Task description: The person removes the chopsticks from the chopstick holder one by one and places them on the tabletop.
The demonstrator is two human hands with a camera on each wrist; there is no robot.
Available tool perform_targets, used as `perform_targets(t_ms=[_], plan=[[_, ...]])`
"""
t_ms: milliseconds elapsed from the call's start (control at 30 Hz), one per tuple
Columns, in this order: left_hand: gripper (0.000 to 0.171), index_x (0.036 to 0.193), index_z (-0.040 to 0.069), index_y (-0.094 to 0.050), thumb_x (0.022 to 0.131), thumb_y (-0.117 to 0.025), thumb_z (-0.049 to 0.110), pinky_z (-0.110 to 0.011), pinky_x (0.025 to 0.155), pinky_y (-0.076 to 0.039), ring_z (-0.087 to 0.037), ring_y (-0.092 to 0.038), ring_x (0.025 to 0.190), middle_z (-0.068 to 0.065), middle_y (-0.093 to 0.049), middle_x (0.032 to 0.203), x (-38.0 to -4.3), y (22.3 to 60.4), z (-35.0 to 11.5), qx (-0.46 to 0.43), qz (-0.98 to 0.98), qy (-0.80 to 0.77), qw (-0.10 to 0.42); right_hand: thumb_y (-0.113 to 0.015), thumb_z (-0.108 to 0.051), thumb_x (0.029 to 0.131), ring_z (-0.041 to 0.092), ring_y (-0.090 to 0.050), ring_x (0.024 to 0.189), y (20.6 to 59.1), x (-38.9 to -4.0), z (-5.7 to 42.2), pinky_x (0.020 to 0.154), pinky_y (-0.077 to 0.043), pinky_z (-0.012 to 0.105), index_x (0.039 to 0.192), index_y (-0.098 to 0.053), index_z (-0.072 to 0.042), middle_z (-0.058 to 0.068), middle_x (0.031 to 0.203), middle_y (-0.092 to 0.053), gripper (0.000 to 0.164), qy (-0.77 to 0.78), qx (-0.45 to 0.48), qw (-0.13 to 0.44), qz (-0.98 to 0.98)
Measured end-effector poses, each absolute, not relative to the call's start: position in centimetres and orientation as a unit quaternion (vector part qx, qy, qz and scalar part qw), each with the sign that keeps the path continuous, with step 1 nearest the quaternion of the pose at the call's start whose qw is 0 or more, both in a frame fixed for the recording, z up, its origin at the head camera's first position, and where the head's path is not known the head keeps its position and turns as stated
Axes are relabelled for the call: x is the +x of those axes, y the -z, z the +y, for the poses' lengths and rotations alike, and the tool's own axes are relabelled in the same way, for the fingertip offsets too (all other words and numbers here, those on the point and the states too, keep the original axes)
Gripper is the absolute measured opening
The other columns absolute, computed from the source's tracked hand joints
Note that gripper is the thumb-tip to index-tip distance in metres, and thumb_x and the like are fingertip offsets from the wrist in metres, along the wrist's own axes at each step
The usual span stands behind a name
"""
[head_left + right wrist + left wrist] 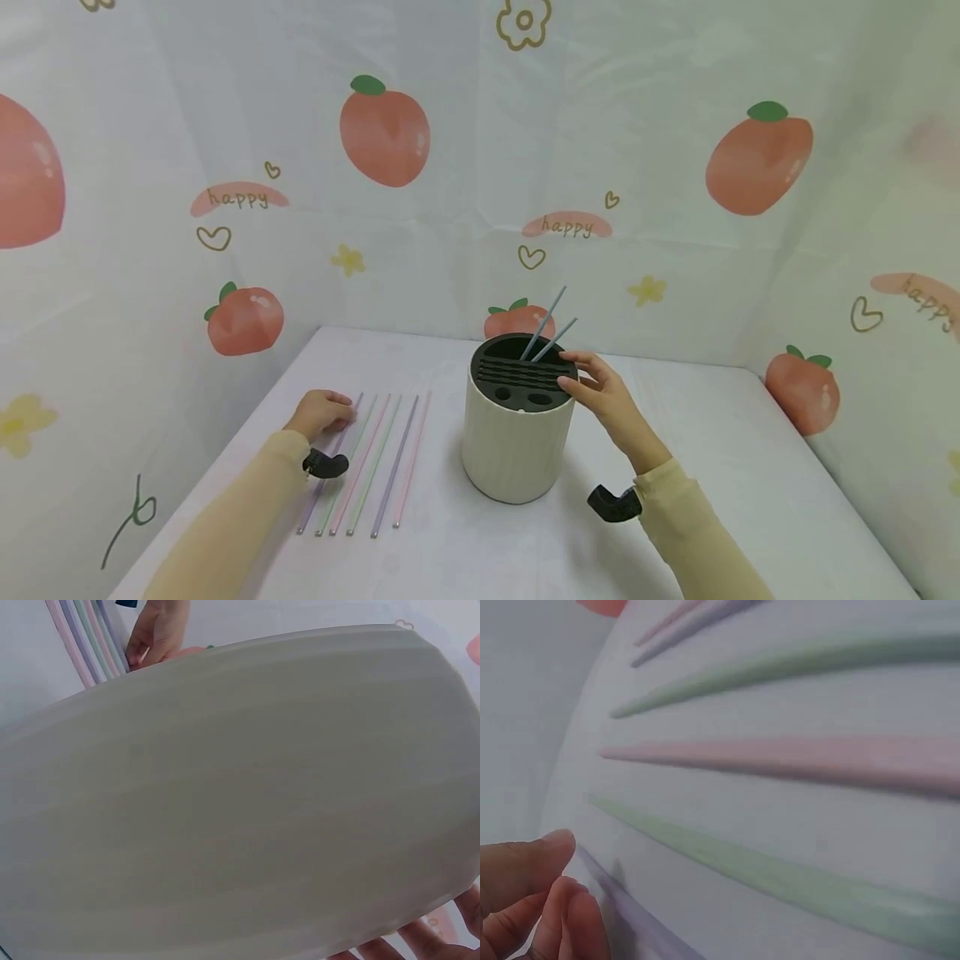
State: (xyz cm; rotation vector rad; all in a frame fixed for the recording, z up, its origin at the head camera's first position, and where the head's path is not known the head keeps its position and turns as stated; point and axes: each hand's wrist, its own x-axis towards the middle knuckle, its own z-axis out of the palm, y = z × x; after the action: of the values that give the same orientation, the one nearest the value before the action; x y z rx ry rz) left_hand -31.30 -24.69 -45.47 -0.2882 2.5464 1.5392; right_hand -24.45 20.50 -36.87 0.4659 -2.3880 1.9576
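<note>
My left hand (324, 412) is at the far end of the leftmost purple stick (310, 510), with thumb and fingertips bent close beside it; whether they pinch it, I cannot tell. Parallel to that stick lie several thin pastel sticks: green, pink (795, 763) and purple, with small shiny near ends. To their right stands a cream, ribbed, round desk organizer (517, 446) with a black slotted top. Two blue-grey sticks (551, 310) lean in its large rear compartment. My right hand (600, 392) rests on its right rim, thumb and forefinger spread apart; more fingers (424, 941) show beside its wall.
The white table (690, 433) meets a pale cloth backdrop (450, 250) with fruit, heart and flower prints behind and at both sides. A black wrist mount (615, 504) sits at the right cuff, another (326, 463) above the sticks at the left cuff.
</note>
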Motion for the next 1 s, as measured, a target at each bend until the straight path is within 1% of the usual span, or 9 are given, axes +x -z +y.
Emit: perform_targets(t_ms=[67, 167, 233, 333, 467, 633, 733, 867, 1000], plan=[[0.035, 0.115, -0.014, -0.058, 0.086, -0.068, 0.004, -0.02, 0.062, -0.052, -0.008, -0.059, 0.068, 0.0, -0.063, 0.078, -31.5, 44.8, -24.5, -0.1, 0.832, -0.541, 0.075, -0.059, -0.015, 0.097, 0.028, -0.052, 0.121, 36.9, -24.5, 20.5, 0.102, -0.043, 0.038, 0.137, -0.044, -0.002, 0.018, 0.139, -0.044, 0.045, -0.626, 0.151, 0.009, -0.765], [0.039, 0.123, -0.013, -0.053, 0.091, -0.065, 0.007, -0.018, 0.07, -0.054, -0.006, -0.061, 0.075, 0.001, -0.063, 0.088, -32.1, 42.9, -23.7, -0.082, 0.808, -0.58, 0.062, -0.059, -0.014, 0.096, 0.027, -0.053, 0.119, 36.9, -24.6, 20.4, 0.101, -0.043, 0.038, 0.137, -0.045, -0.001, 0.019, 0.139, -0.044, 0.045, -0.625, 0.152, 0.009, -0.765], [0.042, 0.127, -0.011, -0.051, 0.093, -0.064, 0.01, -0.018, 0.076, -0.054, -0.003, -0.061, 0.079, 0.002, -0.062, 0.093, -32.6, 41.0, -22.7, -0.06, 0.796, -0.6, 0.049, -0.059, -0.015, 0.096, 0.026, -0.053, 0.119, 36.9, -24.6, 20.4, 0.1, -0.043, 0.037, 0.136, -0.045, -0.002, 0.019, 0.138, -0.045, 0.045, -0.624, 0.15, 0.01, -0.767], [0.043, 0.131, -0.008, -0.05, 0.095, -0.061, 0.014, -0.018, 0.082, -0.054, -0.002, -0.059, 0.082, 0.003, -0.06, 0.098, -33.2, 37.7, -20.5, -0.018, 0.786, -0.616, 0.036, -0.059, -0.014, 0.096, 0.029, -0.053, 0.12, 36.9, -24.6, 20.5, 0.101, -0.043, 0.038, 0.137, -0.045, -0.002, 0.019, 0.138, -0.045, 0.045, -0.624, 0.146, 0.01, -0.767], [0.041, 0.131, -0.006, -0.049, 0.097, -0.06, 0.013, -0.018, 0.085, -0.052, -0.008, -0.057, 0.089, 0.003, -0.057, 0.1, -33.2, 33.2, -16.6, 0.045, 0.758, -0.649, 0.031, -0.059, -0.015, 0.096, 0.032, -0.05, 0.123, 36.9, -24.5, 20.5, 0.102, -0.043, 0.04, 0.137, -0.044, -0.002, 0.019, 0.14, -0.043, 0.045, -0.626, 0.146, 0.008, -0.766], [0.036, 0.127, -0.006, -0.051, 0.096, -0.06, 0.008, -0.029, 0.094, -0.052, -0.017, -0.058, 0.102, 0.001, -0.057, 0.105, -32.0, 28.8, -11.2, 0.116, 0.728, -0.674, 0.048, -0.059, -0.015, 0.097, 0.028, -0.051, 0.121, 36.8, -24.4, 20.5, 0.1, -0.044, 0.034, 0.138, -0.044, -0.002, 0.018, 0.139, -0.044, 0.045, -0.625, 0.145, 0.01, -0.767], [0.031, 0.122, -0.003, -0.056, 0.095, -0.062, 0.009, -0.035, 0.097, -0.051, -0.019, -0.059, 0.103, -0.003, -0.059, 0.11, -31.1, 27.2, -8.3, 0.15, 0.731, -0.663, 0.067, -0.058, -0.015, 0.097, 0.025, -0.052, 0.12, 36.9, -24.5, 20.5, 0.098, -0.045, 0.029, 0.138, -0.044, -0.002, 0.018, 0.139, -0.044, 0.045, -0.627, 0.147, 0.009, -0.765], [0.026, 0.116, 0.001, -0.061, 0.093, -0.065, 0.011, -0.039, 0.097, -0.051, -0.021, -0.062, 0.101, -0.009, -0.062, 0.113, -30.4, 26.4, -5.1, 0.188, 0.742, -0.637, 0.092, -0.058, -0.014, 0.097, 0.02, -0.053, 0.117, 36.9, -24.6, 20.5, 0.095, -0.046, 0.023, 0.138, -0.044, -0.001, 0.019, 0.139, -0.044, 0.045, -0.629, 0.149, 0.009, -0.763], [0.027, 0.117, 0.001, -0.062, 0.092, -0.066, 0.012, -0.039, 0.096, -0.052, -0.022, -0.062, 0.108, -0.013, -0.063, 0.122, -30.0, 26.8, -2.5, 0.222, 0.757, -0.602, 0.123, -0.057, -0.014, 0.097, 0.011, -0.057, 0.111, 37.0, -24.7, 20.4, 0.092, -0.047, 0.02, 0.138, -0.043, -0.001, 0.019, 0.137, -0.045, 0.045, -0.634, 0.148, 0.01, -0.759]])
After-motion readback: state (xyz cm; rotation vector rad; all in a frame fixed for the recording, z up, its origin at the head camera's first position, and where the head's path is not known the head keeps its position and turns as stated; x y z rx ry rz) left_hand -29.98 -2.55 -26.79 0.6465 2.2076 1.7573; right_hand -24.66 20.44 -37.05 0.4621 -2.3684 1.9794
